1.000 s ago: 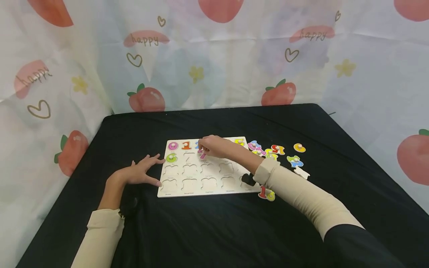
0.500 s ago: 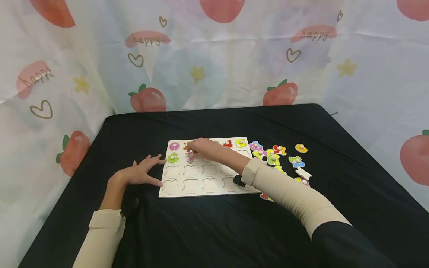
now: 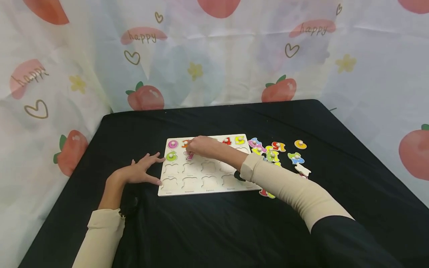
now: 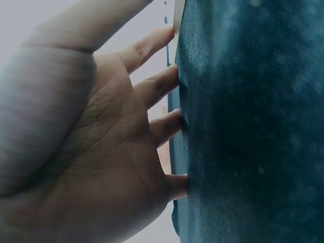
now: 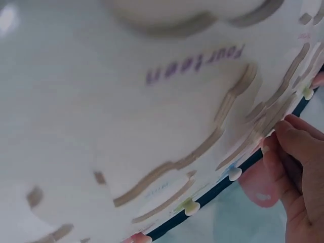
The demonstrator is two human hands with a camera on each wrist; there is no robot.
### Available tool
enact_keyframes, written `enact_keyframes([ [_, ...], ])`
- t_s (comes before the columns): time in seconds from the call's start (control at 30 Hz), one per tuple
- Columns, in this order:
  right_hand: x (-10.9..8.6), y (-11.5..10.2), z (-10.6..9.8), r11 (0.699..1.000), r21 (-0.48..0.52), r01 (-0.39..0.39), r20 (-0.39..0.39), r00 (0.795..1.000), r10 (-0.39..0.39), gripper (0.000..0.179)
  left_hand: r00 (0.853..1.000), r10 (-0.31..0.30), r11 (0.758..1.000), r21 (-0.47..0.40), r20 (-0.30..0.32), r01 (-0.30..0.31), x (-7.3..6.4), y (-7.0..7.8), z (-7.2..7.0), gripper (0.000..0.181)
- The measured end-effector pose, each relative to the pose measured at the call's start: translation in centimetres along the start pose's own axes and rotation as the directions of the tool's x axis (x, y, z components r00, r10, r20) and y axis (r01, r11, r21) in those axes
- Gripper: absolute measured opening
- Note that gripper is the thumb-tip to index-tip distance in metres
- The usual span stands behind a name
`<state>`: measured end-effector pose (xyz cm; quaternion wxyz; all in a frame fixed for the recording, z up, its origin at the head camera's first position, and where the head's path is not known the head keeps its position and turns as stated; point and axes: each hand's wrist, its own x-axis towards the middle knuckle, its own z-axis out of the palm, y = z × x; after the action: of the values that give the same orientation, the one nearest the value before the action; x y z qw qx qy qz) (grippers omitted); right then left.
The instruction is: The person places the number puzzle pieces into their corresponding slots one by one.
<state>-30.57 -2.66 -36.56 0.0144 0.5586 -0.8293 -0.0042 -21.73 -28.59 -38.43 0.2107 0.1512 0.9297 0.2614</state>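
Observation:
A pale wooden number puzzle board lies on the black cloth. My right hand reaches across it from the right, pinching a pink number 7 piece at the second hollow of the second row. Whether the piece sits fully in the hollow cannot be told. In the right wrist view, thumb and fingers of the right hand meet low over the board. My left hand is spread at the board's left edge, thumb and index fingertip touching it. The left wrist view shows its palm and straight fingers.
Seated in the board are a pink 0, a green 6, a red 4 and a yellow 5. Several loose number pieces lie right of the board, with a yellow-orange piece farther out. A printed curtain stands behind.
My right hand has moved left with the pink 7, from the third column to the second, uncovering the red 4. The left hand has stayed at the board's edge.

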Motion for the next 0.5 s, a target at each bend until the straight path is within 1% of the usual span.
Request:
enact_keyframes([
  [0.13, 0.16, 0.16, 0.04, 0.999, 0.024, 0.030, -0.023, 0.999, -0.030, 0.009, 1.000, 0.000, 1.000, 0.003, -0.005, 0.000, -0.13, 0.10, -0.21, 0.094],
  [0.23, 0.35, 0.14, 0.28, 0.999, 0.031, 0.033, -0.038, 0.999, -0.032, 0.007, 1.000, 0.003, 1.000, 0.006, -0.007, -0.003, -0.27, 0.27, -0.25, 0.094],
  [0.37, 0.51, 0.07, 0.51, 0.998, 0.055, -0.001, -0.030, 1.000, 0.003, 0.007, 1.000, 0.010, 1.000, 0.006, -0.006, -0.010, -0.28, 0.34, -0.16, 0.093],
  [0.43, 0.52, 0.10, 0.61, 0.995, 0.095, -0.037, -0.014, 0.999, 0.038, 0.010, 1.000, 0.012, 1.000, 0.005, -0.008, -0.012, -0.19, 0.29, -0.07, 0.092],
  [0.5, 0.43, 0.14, 0.60, 0.985, 0.149, -0.086, 0.020, 0.996, 0.084, 0.015, 1.000, 0.016, 1.000, -0.001, -0.006, -0.016, -0.08, 0.27, 0.07, 0.092],
])
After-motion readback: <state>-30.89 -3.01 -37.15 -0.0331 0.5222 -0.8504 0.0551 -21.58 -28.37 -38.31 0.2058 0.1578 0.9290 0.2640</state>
